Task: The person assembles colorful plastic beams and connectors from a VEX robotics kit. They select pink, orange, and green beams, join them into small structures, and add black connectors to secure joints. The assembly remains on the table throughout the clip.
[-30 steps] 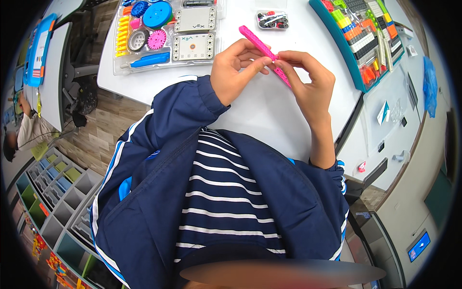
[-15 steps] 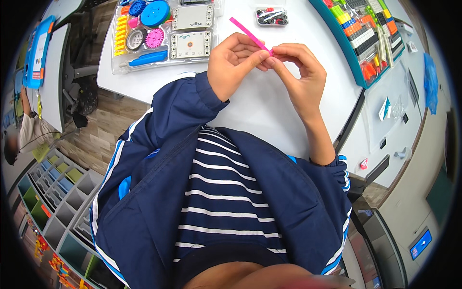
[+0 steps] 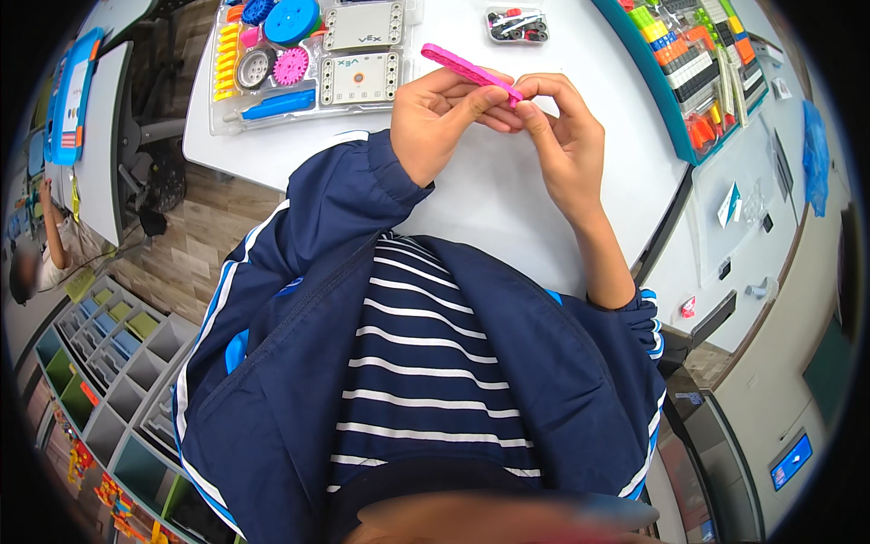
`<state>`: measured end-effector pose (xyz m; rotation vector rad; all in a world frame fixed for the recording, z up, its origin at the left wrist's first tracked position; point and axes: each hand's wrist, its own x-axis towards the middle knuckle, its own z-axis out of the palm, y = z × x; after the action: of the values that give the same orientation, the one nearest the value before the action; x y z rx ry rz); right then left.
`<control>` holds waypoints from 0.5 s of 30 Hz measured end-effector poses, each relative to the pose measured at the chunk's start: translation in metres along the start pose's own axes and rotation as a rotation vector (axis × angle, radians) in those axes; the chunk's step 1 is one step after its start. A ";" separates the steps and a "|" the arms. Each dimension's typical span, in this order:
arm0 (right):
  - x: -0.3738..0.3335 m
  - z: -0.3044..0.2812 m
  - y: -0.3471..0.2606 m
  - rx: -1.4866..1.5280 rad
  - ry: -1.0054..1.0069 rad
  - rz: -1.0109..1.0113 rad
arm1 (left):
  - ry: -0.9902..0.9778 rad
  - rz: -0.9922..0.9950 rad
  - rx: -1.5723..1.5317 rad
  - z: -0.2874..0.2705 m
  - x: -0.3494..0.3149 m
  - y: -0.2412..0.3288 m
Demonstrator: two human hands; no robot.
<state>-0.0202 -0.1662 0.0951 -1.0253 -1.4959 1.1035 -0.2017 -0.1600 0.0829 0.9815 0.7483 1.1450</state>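
A long, thin pink plastic building beam is held up over the white table, slanting from upper left to lower right. My left hand grips it near the middle, thumb on top and fingers curled beneath. At the beam's lower right end, my right hand pinches with thumb and forefinger. Whether a small part sits between those fingertips is too fine to tell. Both hands are close together, fingertips almost touching.
A clear tray at the far left holds gears, wheels and grey modules. A small clear box of tiny parts stands beyond my hands. To the right, a teal-edged case contains colourful beams. The white table ends near my body.
The pink beam has been rolled and tilted, so its broader face shows now and it lies flatter. My right hand has shifted slightly, still at the beam's end.
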 end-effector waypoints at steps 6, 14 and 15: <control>0.017 -0.033 -0.011 -0.352 0.013 -0.162 | 0.019 0.059 0.029 0.002 0.004 -0.004; -0.009 -0.041 -0.016 -0.763 -0.247 0.054 | 0.057 -0.084 0.027 0.007 0.001 -0.013; -0.009 -0.042 -0.015 -0.755 -0.259 0.047 | 0.036 -0.088 0.042 0.006 0.001 -0.014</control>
<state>0.0214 -0.1719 0.1120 -1.4610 -2.1879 0.7135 -0.1905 -0.1620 0.0731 0.9554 0.8399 1.0765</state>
